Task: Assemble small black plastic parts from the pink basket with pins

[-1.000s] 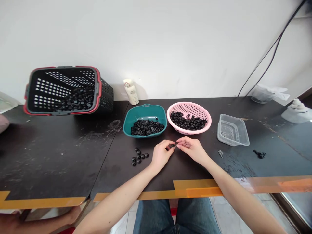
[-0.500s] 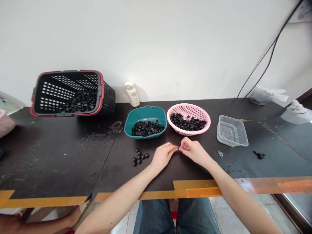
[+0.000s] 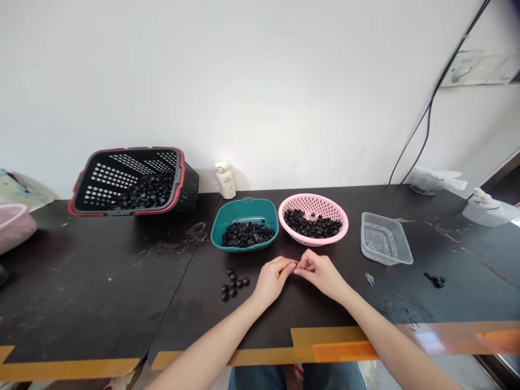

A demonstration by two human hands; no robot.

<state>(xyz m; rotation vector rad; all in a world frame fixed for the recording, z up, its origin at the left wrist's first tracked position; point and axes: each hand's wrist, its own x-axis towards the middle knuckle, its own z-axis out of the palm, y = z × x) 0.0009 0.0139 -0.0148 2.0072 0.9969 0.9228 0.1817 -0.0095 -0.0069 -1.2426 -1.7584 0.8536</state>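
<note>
Pinching close together, the left hand (image 3: 274,280) and right hand (image 3: 320,275) keep their fingers (image 3: 289,265) narrow, tips meeting; I cannot tell if they hold anything. Black rings (image 3: 232,284) lie left of the fingers, a green bowl (image 3: 244,247) just beyond them.

1. A basket (image 3: 189,187) with a red rim lies tilted at the table's (image 3: 93,281) far left, black pieces (image 3: 146,193) heaped inside.
2. A small bottle (image 3: 225,181) stands just behind the table, against the wall (image 3: 260,81).
3. A teal bowl (image 3: 245,248) and a pink colander (image 3: 313,201) sit side by side at the far edge, both holding black pieces.
4. A clear tray (image 3: 390,223) sits to their right.
5. Small screws (image 3: 369,278) and a black clump (image 3: 435,280) lie nearer, on the right.
6. Orange tape (image 3: 65,369) runs along the near edge.
7. Cables (image 3: 424,130) hang down the wall at far right.
</note>
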